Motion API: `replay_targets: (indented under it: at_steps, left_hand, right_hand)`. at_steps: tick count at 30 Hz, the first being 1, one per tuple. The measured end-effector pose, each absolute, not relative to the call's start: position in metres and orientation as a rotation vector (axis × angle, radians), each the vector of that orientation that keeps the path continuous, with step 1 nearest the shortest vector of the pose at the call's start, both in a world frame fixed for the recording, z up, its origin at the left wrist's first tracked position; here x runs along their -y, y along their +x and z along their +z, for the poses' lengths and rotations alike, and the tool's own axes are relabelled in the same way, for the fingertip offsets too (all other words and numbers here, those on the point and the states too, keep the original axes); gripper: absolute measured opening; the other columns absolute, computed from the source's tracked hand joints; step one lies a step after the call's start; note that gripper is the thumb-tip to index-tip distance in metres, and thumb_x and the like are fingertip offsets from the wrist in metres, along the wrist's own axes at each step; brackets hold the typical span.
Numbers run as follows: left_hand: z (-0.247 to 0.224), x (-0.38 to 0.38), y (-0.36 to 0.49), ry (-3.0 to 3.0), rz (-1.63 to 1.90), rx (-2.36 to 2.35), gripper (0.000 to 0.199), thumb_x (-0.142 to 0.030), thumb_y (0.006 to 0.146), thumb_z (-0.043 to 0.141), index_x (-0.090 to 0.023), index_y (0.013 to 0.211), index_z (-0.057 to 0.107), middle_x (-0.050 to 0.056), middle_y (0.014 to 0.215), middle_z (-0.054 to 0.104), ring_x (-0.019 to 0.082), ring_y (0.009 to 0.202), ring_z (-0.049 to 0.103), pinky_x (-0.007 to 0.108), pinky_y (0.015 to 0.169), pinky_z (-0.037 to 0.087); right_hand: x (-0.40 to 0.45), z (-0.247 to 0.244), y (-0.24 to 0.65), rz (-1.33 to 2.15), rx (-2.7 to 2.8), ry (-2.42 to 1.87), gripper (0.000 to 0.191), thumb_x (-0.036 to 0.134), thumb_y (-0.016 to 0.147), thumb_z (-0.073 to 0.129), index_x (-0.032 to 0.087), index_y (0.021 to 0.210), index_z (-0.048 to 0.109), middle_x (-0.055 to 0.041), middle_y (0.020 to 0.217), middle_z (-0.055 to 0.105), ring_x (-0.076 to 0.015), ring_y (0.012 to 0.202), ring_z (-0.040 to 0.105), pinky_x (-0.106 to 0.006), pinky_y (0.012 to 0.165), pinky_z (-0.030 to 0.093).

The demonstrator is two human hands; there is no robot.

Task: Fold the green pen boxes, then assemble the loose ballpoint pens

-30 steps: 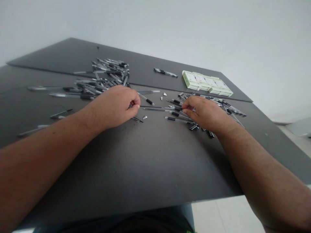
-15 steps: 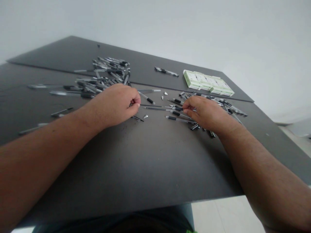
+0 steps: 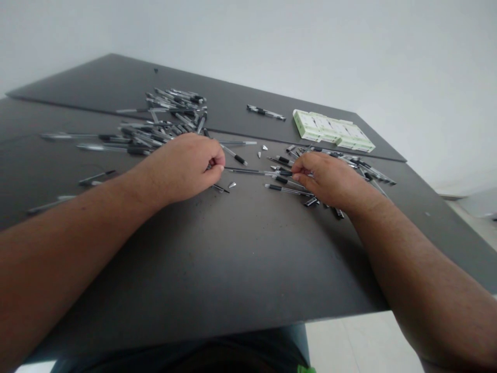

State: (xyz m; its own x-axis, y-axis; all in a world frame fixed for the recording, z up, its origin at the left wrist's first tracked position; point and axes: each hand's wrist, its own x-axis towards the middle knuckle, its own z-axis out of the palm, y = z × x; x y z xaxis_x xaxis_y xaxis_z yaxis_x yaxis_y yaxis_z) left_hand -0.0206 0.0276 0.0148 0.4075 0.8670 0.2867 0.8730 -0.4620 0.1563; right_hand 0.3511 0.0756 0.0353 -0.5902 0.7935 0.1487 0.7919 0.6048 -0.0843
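My left hand [image 3: 182,163] is closed in a pinch on a thin dark pen refill [image 3: 244,170], which runs to the right across the gap between my hands. My right hand [image 3: 330,178] pinches a clear pen barrel with a black grip [image 3: 283,173]; its far end is hidden by the fingers. The refill lines up with the barrel's open end, though I cannot tell how far it goes in. Small silver cone tips [image 3: 232,185] lie on the table near the left fingertips, with others [image 3: 264,147] farther back. Under my right hand are several black-grip pen barrels [image 3: 287,189].
A large heap of clear and black pens [image 3: 171,111] spreads behind my left hand. One pair of pens [image 3: 266,112] lies at the back middle. Flat green-white boxes [image 3: 332,129] stand at the back right. The grey table [image 3: 233,259] has a seam across it.
The refill and the barrel, seen before as two separate lines one below the other, now look like one line. Both hands stay nearly in place; the view shifts slightly.
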Motion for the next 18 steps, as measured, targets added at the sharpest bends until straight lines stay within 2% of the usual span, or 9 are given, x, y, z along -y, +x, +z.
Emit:
replay_targets:
  at_steps: [18]
  left_hand:
    - [0.0188, -0.0255, -0.0163, -2.618, -0.508, 1.692, 0.036, -0.043, 0.095, 0.058, -0.024, 0.102, 0.087, 0.013, 0.096, 0.087, 0.038, 0.101, 0.086, 0.052, 0.106, 0.065]
  right_hand:
    - [-0.0766, 0.0333, 0.3535, 0.048, 2.675, -1.329, 0.018, 0.033, 0.108, 0.071, 0.027, 0.118, 0.084, -0.0124, 0.115, 0.088, -0.0346, 0.106, 0.080, -0.046, 0.097, 0.061]
